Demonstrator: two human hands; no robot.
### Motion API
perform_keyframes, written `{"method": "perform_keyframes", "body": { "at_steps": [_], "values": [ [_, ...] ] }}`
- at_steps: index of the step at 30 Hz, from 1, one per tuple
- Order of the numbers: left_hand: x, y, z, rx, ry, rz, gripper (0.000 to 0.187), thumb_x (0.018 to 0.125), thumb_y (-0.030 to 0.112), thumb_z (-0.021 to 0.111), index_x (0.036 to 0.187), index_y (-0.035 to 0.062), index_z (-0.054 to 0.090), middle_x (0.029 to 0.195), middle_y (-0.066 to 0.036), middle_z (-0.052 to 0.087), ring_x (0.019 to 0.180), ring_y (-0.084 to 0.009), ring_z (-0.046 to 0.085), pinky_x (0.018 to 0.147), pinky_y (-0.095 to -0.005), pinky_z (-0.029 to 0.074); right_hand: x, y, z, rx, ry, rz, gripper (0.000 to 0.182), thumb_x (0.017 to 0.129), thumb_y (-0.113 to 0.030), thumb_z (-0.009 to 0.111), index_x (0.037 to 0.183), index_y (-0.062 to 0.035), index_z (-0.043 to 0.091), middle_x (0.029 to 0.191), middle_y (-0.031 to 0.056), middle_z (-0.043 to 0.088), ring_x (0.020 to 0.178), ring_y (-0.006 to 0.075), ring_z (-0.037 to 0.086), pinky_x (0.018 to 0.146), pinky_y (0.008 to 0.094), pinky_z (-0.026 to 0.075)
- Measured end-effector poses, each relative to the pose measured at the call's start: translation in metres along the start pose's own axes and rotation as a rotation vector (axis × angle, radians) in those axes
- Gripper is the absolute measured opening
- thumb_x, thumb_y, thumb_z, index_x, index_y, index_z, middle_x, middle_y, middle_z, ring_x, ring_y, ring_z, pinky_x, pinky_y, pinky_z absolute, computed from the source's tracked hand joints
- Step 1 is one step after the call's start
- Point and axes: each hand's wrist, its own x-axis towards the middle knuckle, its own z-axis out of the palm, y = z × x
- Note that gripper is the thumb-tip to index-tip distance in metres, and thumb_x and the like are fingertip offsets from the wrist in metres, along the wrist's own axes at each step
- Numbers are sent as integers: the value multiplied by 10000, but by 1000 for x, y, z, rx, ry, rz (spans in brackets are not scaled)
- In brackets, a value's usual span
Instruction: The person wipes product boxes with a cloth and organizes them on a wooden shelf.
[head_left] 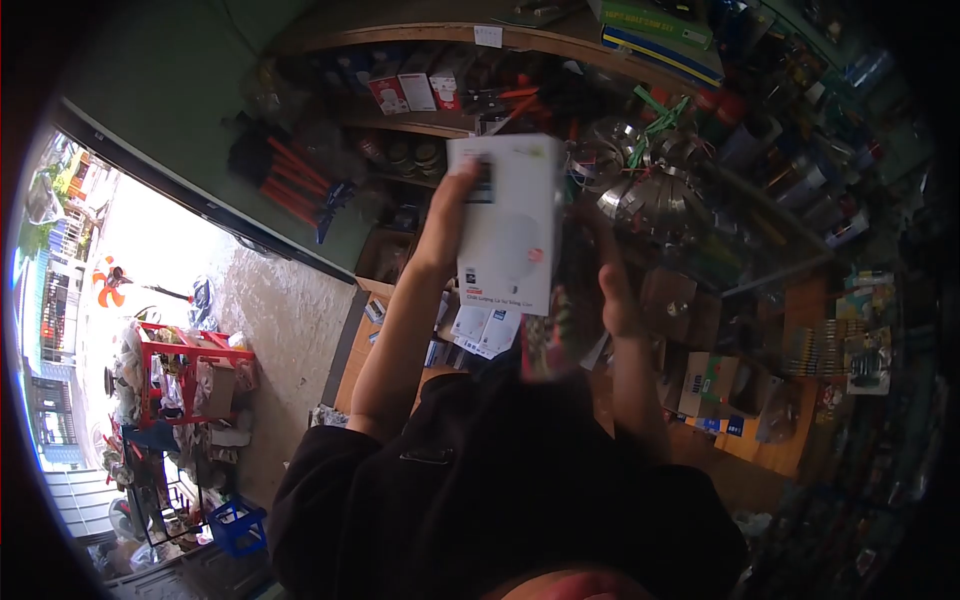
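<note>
My left hand [453,222] is closed on the left edge of a white printed box [508,225], its thumb on the front face. The box is held upright in front of my chest, showing a pale round shape and small print. To the right of the box, apart from it, my right hand [616,292] is raised, somewhat blurred, with thumb and fingers apart. A blurred pink and green thing [545,345] is below the box; I cannot make out what it is.
White boxes [489,328] lie on the wooden counter [350,370] beyond my arms. An open carton [708,384] stands to the right. Metal discs [655,195] and packed shelves [430,120] are ahead. A red rack [185,350] and blue crate [237,525] stand at left.
</note>
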Motion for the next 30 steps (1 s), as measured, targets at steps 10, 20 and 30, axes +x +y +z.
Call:
{"method": "perform_keyframes", "body": {
  "at_steps": [10, 20, 30],
  "values": [
    [10, -3, 19, 92, -458, 134, 743, 1023, 407, 539, 1633, 42, 325, 1625, -159, 421, 1488, -279, 419, 1214, -455, 336, 23, 36, -46, 1212, 22, 51, 727, 1011, -562, 510, 1558, -88, 440, 1479, 173, 573, 1307, 351, 606, 1092, 495, 513],
    [-30, -105, 5, 505, -95, 405, 408, 833, -7, 624, 1239, 10, 663, 1109, -94, 701, 1059, -171, 645, 906, -316, 528, 2, 62, -53, 948, 257, 56, 700, 1024, -534, 486, 1555, -80, 443, 1482, 173, 569, 1323, 379, 593, 1088, 550, 510],
    [-26, -32, 46, 811, -448, 666, 592, 780, 28, 493, 1360, -84, 455, 1568, -305, 448, 1431, -419, 501, 1167, -466, 415, -70, 59, -3, 754, 361, 264, 632, 1010, -399, 543, 1509, -18, 472, 1413, 166, 620, 1291, 297, 625, 1092, 452, 519]
  ]
}}
